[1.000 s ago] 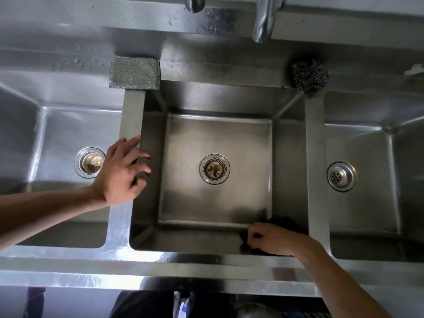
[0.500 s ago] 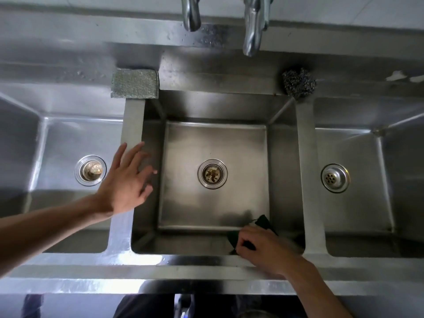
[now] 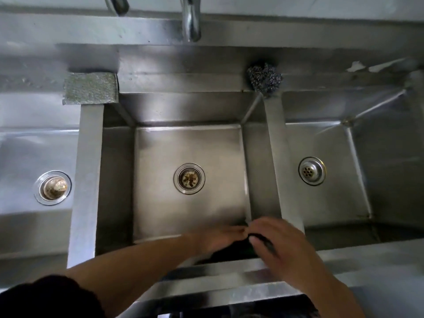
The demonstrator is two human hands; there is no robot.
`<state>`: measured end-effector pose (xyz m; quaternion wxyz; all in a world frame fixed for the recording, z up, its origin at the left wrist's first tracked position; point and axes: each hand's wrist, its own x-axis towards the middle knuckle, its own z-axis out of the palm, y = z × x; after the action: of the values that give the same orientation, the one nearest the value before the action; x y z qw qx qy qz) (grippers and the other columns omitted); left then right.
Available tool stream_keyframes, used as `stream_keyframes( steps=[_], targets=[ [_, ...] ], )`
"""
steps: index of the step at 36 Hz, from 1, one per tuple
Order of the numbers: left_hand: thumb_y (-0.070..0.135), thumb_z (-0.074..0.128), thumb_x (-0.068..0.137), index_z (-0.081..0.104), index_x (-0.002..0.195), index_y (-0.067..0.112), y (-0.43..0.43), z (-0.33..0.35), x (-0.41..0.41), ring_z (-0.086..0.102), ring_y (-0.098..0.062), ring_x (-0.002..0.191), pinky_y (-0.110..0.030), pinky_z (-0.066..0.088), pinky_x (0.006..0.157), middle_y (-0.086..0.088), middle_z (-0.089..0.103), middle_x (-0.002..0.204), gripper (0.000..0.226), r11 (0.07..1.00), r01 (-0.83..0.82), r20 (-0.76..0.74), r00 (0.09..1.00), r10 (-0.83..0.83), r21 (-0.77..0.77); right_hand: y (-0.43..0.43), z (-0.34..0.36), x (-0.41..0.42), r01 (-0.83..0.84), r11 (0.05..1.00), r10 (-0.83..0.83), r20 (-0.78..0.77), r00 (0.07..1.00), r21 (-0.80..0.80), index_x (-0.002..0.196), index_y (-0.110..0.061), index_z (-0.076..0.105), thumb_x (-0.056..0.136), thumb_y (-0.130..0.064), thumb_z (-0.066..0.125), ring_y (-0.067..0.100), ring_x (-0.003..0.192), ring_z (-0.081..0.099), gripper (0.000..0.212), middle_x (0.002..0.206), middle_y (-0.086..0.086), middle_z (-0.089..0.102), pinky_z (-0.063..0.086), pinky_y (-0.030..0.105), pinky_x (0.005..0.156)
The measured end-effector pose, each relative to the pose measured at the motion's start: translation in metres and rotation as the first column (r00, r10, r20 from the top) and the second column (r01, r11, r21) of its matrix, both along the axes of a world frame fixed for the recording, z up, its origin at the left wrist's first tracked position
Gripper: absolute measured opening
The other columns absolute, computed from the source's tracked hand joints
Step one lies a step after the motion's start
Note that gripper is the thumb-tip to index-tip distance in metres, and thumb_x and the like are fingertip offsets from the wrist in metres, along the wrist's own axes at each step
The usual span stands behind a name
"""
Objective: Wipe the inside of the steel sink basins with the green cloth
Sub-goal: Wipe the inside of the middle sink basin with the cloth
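The dark green cloth (image 3: pixel 238 249) lies bunched against the near wall of the middle steel basin (image 3: pixel 114 180), at its near right corner. My right hand (image 3: pixel 282 246) grips it from the right. My left hand (image 3: pixel 220 237) reaches in from the left and closes its fingertips on the cloth's top edge. Most of the cloth is hidden under both hands. The middle basin's drain (image 3: pixel 189 178) sits in the centre of its floor. A left basin (image 3: pixel 27 157) and a right basin (image 3: pixel 339 180) flank it.
A grey-green scouring pad (image 3: pixel 90 88) lies on the back ledge above the left divider. A steel wool ball (image 3: pixel 263 77) sits above the right divider. Two faucet spouts (image 3: pixel 191 19) hang over the back ledge. The left drain (image 3: pixel 52 187) and right drain (image 3: pixel 312 171) show.
My left hand left the left divider and crossed into the middle basin to meet the cloth. My right hand stayed at the near right corner with the cloth. The camera moved closer.
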<state>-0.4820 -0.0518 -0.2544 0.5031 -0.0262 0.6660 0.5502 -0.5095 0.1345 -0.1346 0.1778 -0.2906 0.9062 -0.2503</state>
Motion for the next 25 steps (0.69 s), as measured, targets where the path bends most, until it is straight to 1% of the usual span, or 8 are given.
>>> stream_keyframes(
  steps=[3,6,8,11,14,16,23,25],
  targets=[
    [0.054,0.059,0.097,0.057,0.144,0.034,0.005,-0.01,0.009,0.055,-0.01,0.13,-0.029,0.038,0.117,0.007,0.06,0.145,0.052,0.996,0.06,-0.039,0.997,-0.063,-0.071,0.017,-0.001,-0.03,0.165,0.982,-0.141,-0.217,0.966,0.096,0.124,-0.031,0.055,0.094,-0.044,0.049,0.008,0.129,0.039,0.033,0.139,0.0,0.049,0.029,0.032,0.111],
    [0.041,0.068,0.098,0.059,0.139,0.023,0.012,-0.012,0.007,0.056,-0.019,0.129,-0.029,0.042,0.114,-0.005,0.06,0.143,0.046,0.991,0.061,-0.074,0.995,-0.07,-0.118,0.024,-0.016,-0.054,0.29,0.925,-0.248,-0.19,0.95,0.245,0.147,-0.029,0.036,0.092,-0.051,0.051,0.027,0.145,0.026,0.062,0.158,0.008,0.026,0.029,0.05,0.116],
    [0.057,0.07,0.089,0.056,0.14,0.023,0.017,-0.01,0.004,0.046,-0.022,0.138,-0.022,0.035,0.116,-0.01,0.045,0.15,0.063,0.975,0.08,-0.118,0.987,-0.106,-0.207,0.022,-0.031,-0.061,0.295,0.919,-0.27,-0.127,0.954,0.26,0.154,-0.028,0.022,0.091,-0.053,0.048,0.028,0.149,0.017,0.072,0.163,0.009,0.014,0.027,0.054,0.117],
    [0.08,0.054,0.066,0.052,0.144,0.026,0.025,-0.015,-0.002,0.033,-0.024,0.148,-0.036,0.029,0.126,-0.008,0.029,0.159,0.094,0.942,0.124,-0.138,0.975,-0.174,-0.311,0.018,-0.048,-0.062,0.327,0.924,-0.32,-0.069,0.945,0.196,0.156,-0.03,0.014,0.093,-0.044,0.051,0.024,0.15,0.018,0.075,0.166,-0.001,-0.004,0.035,0.047,0.114],
    [0.074,0.061,0.067,0.064,0.126,0.025,0.03,-0.029,-0.01,0.062,-0.024,0.121,-0.045,0.05,0.109,-0.007,0.065,0.131,0.077,0.954,0.119,-0.074,0.987,-0.145,-0.276,0.016,-0.055,-0.057,0.39,0.913,-0.378,-0.118,0.918,0.116,0.155,-0.032,0.02,0.096,-0.036,0.052,0.02,0.142,0.035,0.067,0.166,-0.009,-0.002,0.046,0.035,0.097],
    [0.07,0.061,0.066,0.064,0.116,0.024,0.033,-0.032,-0.011,0.067,-0.023,0.105,-0.046,0.055,0.099,-0.002,0.07,0.113,0.067,0.963,0.101,-0.053,0.992,-0.118,-0.249,0.015,-0.056,-0.057,0.409,0.907,-0.393,-0.15,0.907,0.096,0.154,-0.031,0.026,0.096,-0.031,0.054,0.019,0.14,0.04,0.064,0.166,-0.008,0.003,0.047,0.033,0.093],
    [0.057,0.071,0.077,0.051,0.135,0.022,0.044,0.009,0.001,0.061,-0.008,0.102,-0.018,0.05,0.089,0.003,0.062,0.116,0.071,1.0,0.009,-0.111,0.994,-0.01,-0.007,0.015,-0.058,-0.061,0.402,0.906,-0.378,-0.176,0.909,0.132,0.152,-0.03,0.029,0.094,-0.027,0.053,0.022,0.133,0.048,0.063,0.166,-0.002,0.006,0.053,0.035,0.086],
    [0.065,0.07,0.076,0.051,0.138,0.028,0.047,0.008,0.0,0.062,-0.009,0.106,-0.021,0.051,0.094,0.003,0.064,0.122,0.074,0.998,0.028,-0.125,0.992,-0.034,-0.048,0.016,-0.057,-0.061,0.396,0.906,-0.372,-0.168,0.913,0.146,0.153,-0.031,0.025,0.095,-0.028,0.052,0.02,0.135,0.047,0.064,0.166,-0.004,0.002,0.055,0.035,0.087]
  ],
)
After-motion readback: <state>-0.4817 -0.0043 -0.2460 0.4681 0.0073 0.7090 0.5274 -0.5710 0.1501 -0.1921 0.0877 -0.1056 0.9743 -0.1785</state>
